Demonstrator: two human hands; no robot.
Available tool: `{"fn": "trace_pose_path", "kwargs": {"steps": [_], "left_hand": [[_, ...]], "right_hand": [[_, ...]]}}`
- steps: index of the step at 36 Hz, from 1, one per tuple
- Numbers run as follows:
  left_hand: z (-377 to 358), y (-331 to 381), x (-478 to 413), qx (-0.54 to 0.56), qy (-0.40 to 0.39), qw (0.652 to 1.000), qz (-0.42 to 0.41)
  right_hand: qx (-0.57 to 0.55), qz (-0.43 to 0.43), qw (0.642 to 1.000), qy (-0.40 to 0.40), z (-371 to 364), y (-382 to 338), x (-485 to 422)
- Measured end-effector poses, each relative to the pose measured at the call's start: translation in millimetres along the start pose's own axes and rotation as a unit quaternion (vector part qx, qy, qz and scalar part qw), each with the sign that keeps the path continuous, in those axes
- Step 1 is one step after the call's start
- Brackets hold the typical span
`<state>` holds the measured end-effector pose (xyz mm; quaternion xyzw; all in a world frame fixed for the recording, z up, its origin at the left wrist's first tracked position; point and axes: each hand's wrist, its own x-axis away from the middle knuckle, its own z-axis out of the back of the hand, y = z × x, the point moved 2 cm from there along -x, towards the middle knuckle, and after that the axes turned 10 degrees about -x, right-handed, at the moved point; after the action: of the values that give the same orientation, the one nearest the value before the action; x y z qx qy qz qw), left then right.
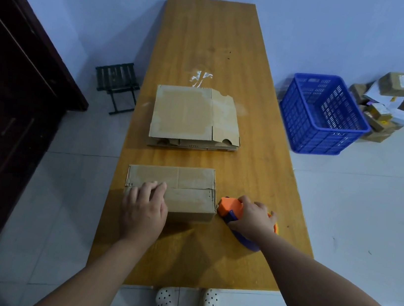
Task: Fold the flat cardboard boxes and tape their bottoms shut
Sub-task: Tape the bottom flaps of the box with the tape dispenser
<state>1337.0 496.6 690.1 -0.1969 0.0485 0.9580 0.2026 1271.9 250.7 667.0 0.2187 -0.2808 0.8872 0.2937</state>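
Folded box [172, 190] sits on table [237, 41], flaps closed on top, its left end close to the table's left edge. L hand [143, 209] lies flat on box's near-left corner, fingers straight. R hand [253, 219] is wrapped round orange tape dispenser [228, 207] just right of box; can't tell if they touch. Flat-box stack [195, 115] lies beyond box w/ a bare strip btwn. Bare tabletop right of box. Blue crate [323, 115] on floor, far right of box.

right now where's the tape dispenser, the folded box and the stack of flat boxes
tape dispenser [229, 206], head view, on its orange body
folded box [192, 180], head view, on its top face
stack of flat boxes [183, 114], head view, middle of the top sheet
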Motion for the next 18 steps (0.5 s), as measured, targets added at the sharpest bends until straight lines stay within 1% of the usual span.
{"fn": "trace_pose_path", "kwargs": {"steps": [4,8,18], "left_hand": [[-1,0,0,-0.003,0.0,1.0,-0.001],[-1,0,1,-0.002,0.003,1.0,-0.001],[-5,0,-1,-0.005,0.005,1.0,0.003]], "right_hand": [[0.012,-0.004,1.0,-0.009,4,-2,-2],[-0.008,-0.033,0.998,-0.051,5,-12,-7],[-0.047,-0.083,0.994,-0.048,-3,-20,-22]]}}
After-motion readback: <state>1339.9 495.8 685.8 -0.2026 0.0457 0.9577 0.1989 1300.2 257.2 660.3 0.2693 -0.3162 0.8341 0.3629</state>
